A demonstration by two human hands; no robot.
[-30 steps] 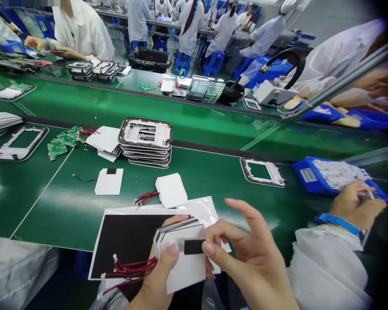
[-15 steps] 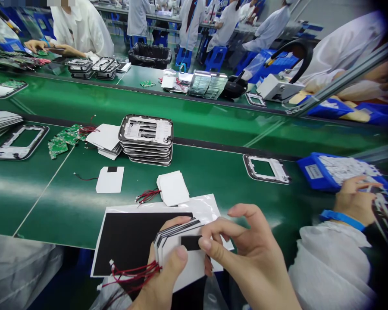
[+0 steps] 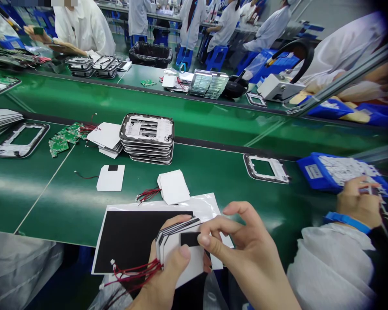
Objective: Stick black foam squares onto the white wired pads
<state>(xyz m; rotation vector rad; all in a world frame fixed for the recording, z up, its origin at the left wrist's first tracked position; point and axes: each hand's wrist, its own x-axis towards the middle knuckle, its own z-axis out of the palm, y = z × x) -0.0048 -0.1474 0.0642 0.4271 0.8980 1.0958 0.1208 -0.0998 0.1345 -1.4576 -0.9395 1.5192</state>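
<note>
My left hand grips a fanned stack of white panels, its thumb pressed on the top one. Red and black wires with small white plugs trail from the stack to the left. My right hand pinches the right end of a black tape strip between thumb and forefinger; the strip lies across the top panel's upper edge. Beneath the hands is a black sheet on white glossy backing. Beyond it sit another pile of wired white panels and a single panel bearing a black strip.
Stacked device frames, green circuit boards and more white panels line the green bench. A lone frame lies right of centre. At right, a co-worker's hand is by a blue bin of white parts.
My right thumb and fingers have shifted very slightly left and up at the tape; my left grip stays. The co-worker at back left has raised a hand holding a small green piece.
</note>
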